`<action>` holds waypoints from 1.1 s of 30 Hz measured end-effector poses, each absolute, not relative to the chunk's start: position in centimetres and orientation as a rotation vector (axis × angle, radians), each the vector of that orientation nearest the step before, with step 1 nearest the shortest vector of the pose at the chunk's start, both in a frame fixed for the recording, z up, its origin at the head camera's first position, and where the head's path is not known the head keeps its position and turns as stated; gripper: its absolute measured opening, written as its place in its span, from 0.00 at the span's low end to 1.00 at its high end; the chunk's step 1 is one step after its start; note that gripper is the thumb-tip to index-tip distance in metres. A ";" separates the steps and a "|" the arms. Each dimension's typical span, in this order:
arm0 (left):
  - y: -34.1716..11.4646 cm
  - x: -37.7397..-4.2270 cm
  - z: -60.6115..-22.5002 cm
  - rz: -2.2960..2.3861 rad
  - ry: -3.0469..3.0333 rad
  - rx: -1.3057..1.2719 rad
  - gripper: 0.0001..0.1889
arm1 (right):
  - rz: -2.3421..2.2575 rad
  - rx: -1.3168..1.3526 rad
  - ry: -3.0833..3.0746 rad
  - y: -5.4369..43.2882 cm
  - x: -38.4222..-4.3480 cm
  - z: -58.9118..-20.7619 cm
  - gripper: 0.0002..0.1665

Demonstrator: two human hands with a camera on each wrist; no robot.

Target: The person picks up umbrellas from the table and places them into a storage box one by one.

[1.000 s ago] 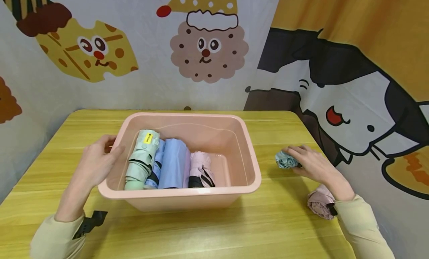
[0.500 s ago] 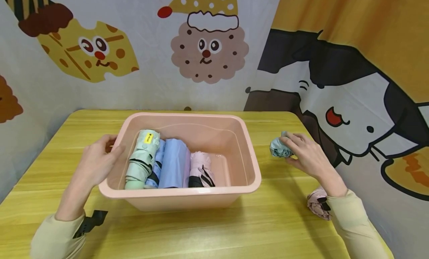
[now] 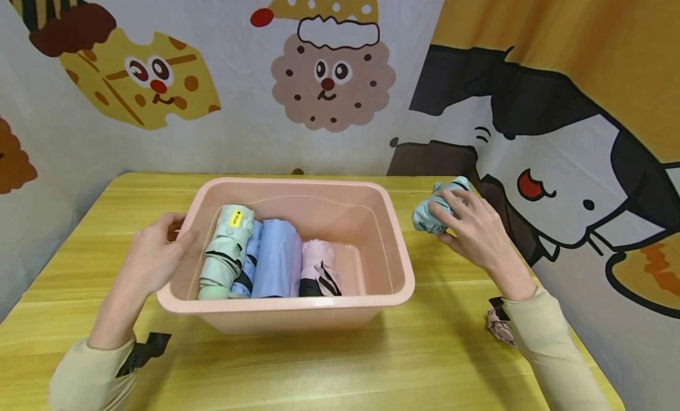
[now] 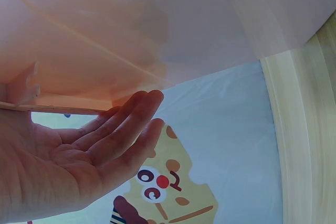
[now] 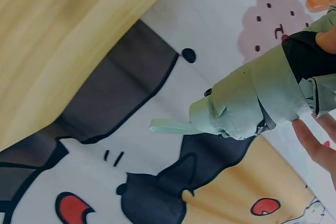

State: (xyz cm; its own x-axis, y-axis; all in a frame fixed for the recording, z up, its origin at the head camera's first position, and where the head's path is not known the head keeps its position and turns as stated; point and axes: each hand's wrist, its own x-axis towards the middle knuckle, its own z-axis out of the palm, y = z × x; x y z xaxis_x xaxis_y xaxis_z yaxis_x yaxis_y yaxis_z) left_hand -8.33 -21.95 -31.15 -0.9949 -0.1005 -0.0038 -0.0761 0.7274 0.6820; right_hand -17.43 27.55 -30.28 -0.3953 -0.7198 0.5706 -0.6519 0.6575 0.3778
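My right hand (image 3: 478,231) grips a folded pale blue-green umbrella (image 3: 427,216) above the table, right of the pink plastic tub (image 3: 287,305). In the right wrist view the same umbrella (image 5: 252,95) has a black band, and a wrist strap (image 5: 173,127) hangs from its end. My left hand (image 3: 154,254) holds the tub's left rim, thumb over it and fingers outside. The left wrist view has those fingers extended along the tub's outer wall (image 4: 210,19). Inside the tub lie a mint-green umbrella (image 3: 225,245), blue ones (image 3: 275,257) and a pink one (image 3: 317,263).
A rolled pink umbrella (image 3: 500,328) lies on the wooden table (image 3: 297,369), partly hidden by my right sleeve. Cartoon-printed cloth (image 3: 239,151) stands behind the table and along its right side. Bare tub floor (image 3: 350,269) shows right of the pink umbrella.
My right hand has lifted the blue-green umbrella up, away from me and slightly left, tilting it. The left hand and tub have stayed put.
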 end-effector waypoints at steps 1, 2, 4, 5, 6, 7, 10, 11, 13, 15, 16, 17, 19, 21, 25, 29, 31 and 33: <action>-22.0 -8.3 -31.1 -1.137 -2.889 0.145 0.32 | -0.119 1.055 -2.138 27.3 -17.4 -30.1 0.36; -21.9 -8.3 -31.1 -1.137 -2.888 0.143 0.32 | -0.105 1.051 -2.134 27.1 -17.4 -29.9 0.35; -21.9 -8.3 -31.1 -1.137 -2.888 0.140 0.32 | -0.057 1.036 -2.126 26.6 -17.4 -29.5 0.36; -21.9 -8.3 -31.2 -1.138 -2.887 0.142 0.32 | -0.012 1.025 -2.120 26.4 -17.4 -29.4 0.36; -21.9 -8.3 -31.2 -1.141 -2.886 0.144 0.32 | 0.034 1.013 -2.118 26.2 -17.4 -29.2 0.37; -21.9 -8.3 -31.2 -1.140 -2.884 0.145 0.32 | 0.085 1.000 -2.114 25.9 -17.4 -29.1 0.37; -21.9 -8.3 -31.2 -1.146 -2.879 0.151 0.31 | 0.187 0.967 -2.096 25.2 -17.4 -28.5 0.36; -21.9 -8.3 -31.3 -1.146 -2.876 0.152 0.31 | 0.212 0.963 -2.085 25.0 -17.4 -28.3 0.35; -22.0 -8.3 -31.3 -1.143 -2.870 0.149 0.31 | 0.242 0.969 -2.055 24.5 -17.3 -27.8 0.35; -22.0 -8.3 -31.3 -1.143 -2.867 0.148 0.31 | 0.267 0.994 -2.018 23.8 -17.3 -27.3 0.37; -22.0 -8.3 -31.3 -1.142 -2.867 0.147 0.31 | 0.283 1.012 -1.998 23.5 -17.2 -27.0 0.37; -22.1 -8.3 -31.3 -1.140 -2.866 0.145 0.31 | 0.297 1.032 -1.978 23.1 -17.2 -26.7 0.38; -22.1 -8.2 -31.2 -1.142 -2.872 0.146 0.31 | 0.305 1.079 -1.951 22.2 -17.0 -26.0 0.38; -22.1 -8.2 -31.2 -1.143 -2.876 0.147 0.31 | 0.309 1.136 -1.924 21.2 -16.8 -25.2 0.35; -22.0 -8.2 -31.2 -1.133 -2.879 0.150 0.31 | 0.295 1.265 -1.857 19.0 -16.4 -23.8 0.24; -22.0 -8.2 -31.2 -1.121 -2.868 0.151 0.31 | 0.249 1.381 -1.782 16.8 -16.2 -23.0 0.28; -21.9 -8.3 -31.2 -1.118 -2.866 0.152 0.31 | 0.208 1.436 -1.767 15.9 -16.2 -22.8 0.27; -21.9 -8.3 -31.2 -1.120 -2.866 0.154 0.31 | 0.171 1.485 -1.753 14.9 -16.1 -22.7 0.26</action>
